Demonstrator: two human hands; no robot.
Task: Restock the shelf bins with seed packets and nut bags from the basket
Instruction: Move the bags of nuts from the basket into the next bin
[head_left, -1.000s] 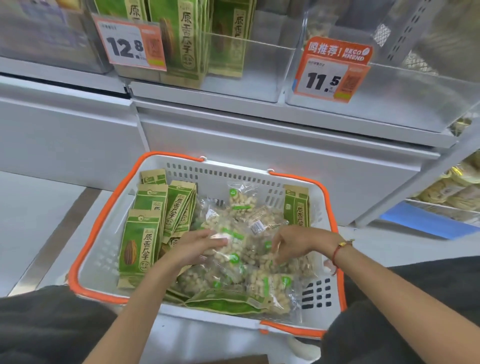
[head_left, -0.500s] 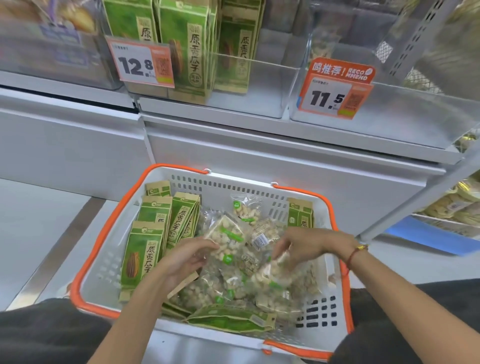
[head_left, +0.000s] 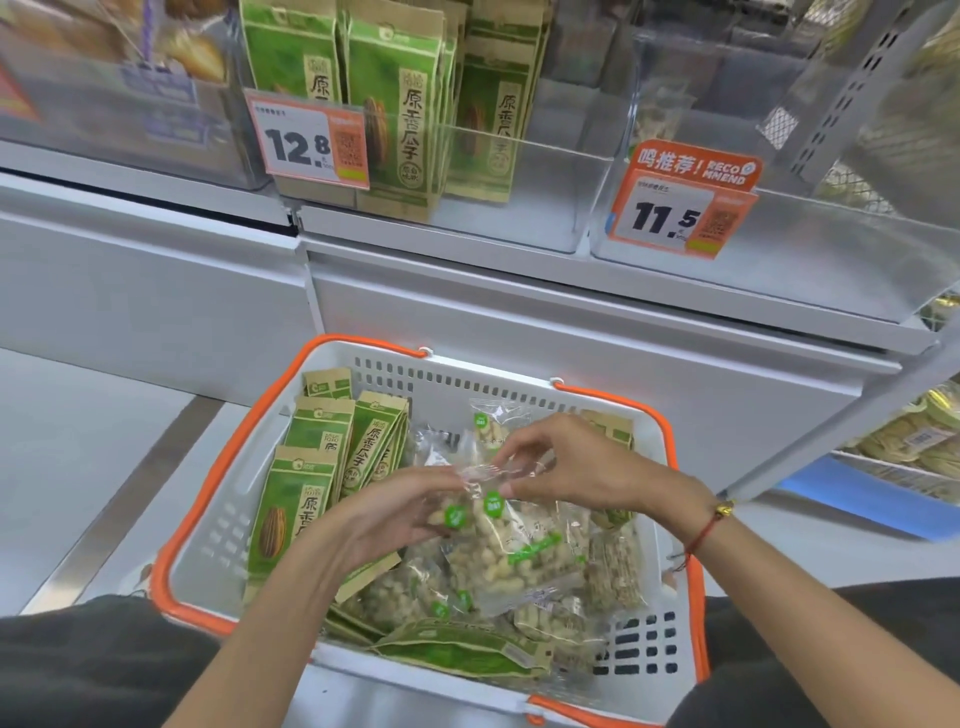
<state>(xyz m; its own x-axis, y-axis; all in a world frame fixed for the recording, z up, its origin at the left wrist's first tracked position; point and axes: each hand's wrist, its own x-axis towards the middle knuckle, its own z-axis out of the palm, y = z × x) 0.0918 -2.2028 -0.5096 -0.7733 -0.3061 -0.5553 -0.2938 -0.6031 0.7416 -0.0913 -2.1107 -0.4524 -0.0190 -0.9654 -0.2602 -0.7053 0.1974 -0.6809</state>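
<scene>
- Both hands up over the basket (head_left: 670, 431), left hand (head_left: 395, 512) and right hand (head_left: 576, 467) pinching a clear peanut bag (head_left: 514, 551) by its top seal.
- Bag hangs below the fingertips, long axis running down-right.
- Its bin (head_left: 810, 249) sits up and right of the fingers, right hand nearer.

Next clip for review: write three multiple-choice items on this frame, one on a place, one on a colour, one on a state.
1. Where do the green seed packets stand in the basket?
A. left side B. right front corner C. outside it
2. What colour is the basket's rim?
A. blue B. orange C. black
3. What are both hands doing?
A. resting on the shelf B. hanging idle C. pinching a clear nut bag

Key: 1 A, they line the left wall. 2 B, orange band. 3 C, left hand and right hand pinch its top edge.
</scene>
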